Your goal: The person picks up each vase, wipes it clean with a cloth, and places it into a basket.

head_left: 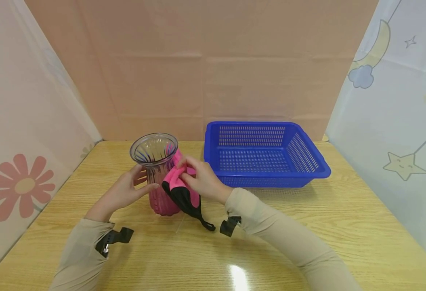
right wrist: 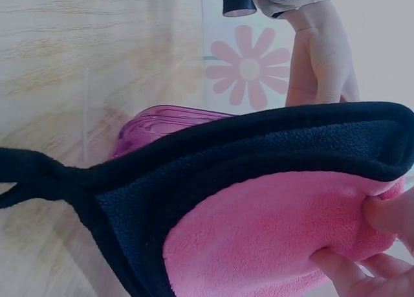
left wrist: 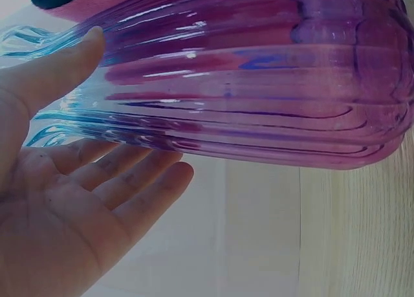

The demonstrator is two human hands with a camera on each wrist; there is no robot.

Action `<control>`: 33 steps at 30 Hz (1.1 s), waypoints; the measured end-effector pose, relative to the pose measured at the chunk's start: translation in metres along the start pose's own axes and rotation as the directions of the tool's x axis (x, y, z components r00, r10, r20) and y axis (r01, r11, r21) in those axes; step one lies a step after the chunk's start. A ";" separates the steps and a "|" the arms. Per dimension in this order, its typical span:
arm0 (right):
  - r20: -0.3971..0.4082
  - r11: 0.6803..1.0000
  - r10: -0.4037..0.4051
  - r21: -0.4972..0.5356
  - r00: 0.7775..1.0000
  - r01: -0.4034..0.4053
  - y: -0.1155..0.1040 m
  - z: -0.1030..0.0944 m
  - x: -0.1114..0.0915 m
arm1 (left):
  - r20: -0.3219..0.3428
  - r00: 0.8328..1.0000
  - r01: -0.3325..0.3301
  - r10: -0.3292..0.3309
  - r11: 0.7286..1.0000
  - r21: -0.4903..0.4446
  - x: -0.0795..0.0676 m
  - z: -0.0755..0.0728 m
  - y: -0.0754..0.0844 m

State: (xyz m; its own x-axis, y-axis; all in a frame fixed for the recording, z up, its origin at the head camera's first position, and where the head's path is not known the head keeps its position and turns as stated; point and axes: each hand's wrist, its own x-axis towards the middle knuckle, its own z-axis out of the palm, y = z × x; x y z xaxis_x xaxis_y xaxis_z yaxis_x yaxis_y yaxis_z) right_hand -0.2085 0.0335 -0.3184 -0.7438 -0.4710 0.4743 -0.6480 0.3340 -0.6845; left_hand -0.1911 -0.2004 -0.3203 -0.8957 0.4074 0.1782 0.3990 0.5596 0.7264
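A ribbed glass vase, purple-pink at the base and clear bluish at the flared rim, stands upright on the table. My left hand is at its left side, thumb in front and fingers toward the back; the left wrist view shows the thumb and fingertips on either side of the glass. My right hand pinches a pink plush cloth with black edging and a hanging loop. The cloth lies against the vase's right side, covering part of it.
A blue slotted plastic basket stands behind and to the right of my right hand. The wooden table reaches a peach-coloured sheet at the back. Patterned panels flank both sides.
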 end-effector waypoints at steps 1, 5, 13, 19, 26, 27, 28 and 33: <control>-0.001 1.000 0.001 0.003 1.000 -0.001 -0.001 0.000 0.001 | -0.001 1.000 -0.001 0.001 1.000 0.001 0.000 0.000 0.000; -0.001 1.000 -0.004 -0.005 1.000 0.004 -0.002 -0.001 0.004 | -0.003 1.000 0.002 -0.002 1.000 0.006 0.000 0.000 0.000; -0.017 1.000 -0.015 -0.001 1.000 0.015 -0.005 -0.004 0.005 | -0.002 1.000 -0.002 0.002 1.000 0.001 0.001 0.001 0.001; -0.032 1.000 -0.010 0.014 0.999 0.010 -0.008 -0.006 0.006 | -0.002 1.000 0.005 -0.005 1.000 0.003 0.001 0.001 0.002; -0.052 0.999 0.008 0.053 0.999 -0.005 -0.010 -0.006 0.008 | -0.005 1.000 -0.023 0.023 1.000 -0.002 0.001 0.001 0.001; -0.056 0.998 0.012 0.063 0.998 -0.008 -0.010 -0.006 0.008 | -0.006 1.000 -0.028 0.028 1.000 -0.003 0.001 0.001 0.001; -0.060 0.997 0.016 0.075 0.998 -0.011 -0.010 -0.006 0.008 | -0.008 1.000 -0.030 0.030 1.000 -0.003 0.001 0.001 0.001; -0.089 0.989 0.024 0.149 0.996 -0.010 -0.011 -0.006 0.009 | -0.014 0.999 -0.041 0.041 0.999 -0.002 0.001 0.002 0.000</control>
State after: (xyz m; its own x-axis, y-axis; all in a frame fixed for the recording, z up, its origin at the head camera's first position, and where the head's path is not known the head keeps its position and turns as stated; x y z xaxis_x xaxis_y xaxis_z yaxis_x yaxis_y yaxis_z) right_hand -0.2088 0.0306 -0.3030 -0.7707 -0.3886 0.5050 -0.6084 0.2132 -0.7645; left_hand -0.1915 -0.1981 -0.3212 -0.8812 0.4197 0.2175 0.4353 0.5410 0.7196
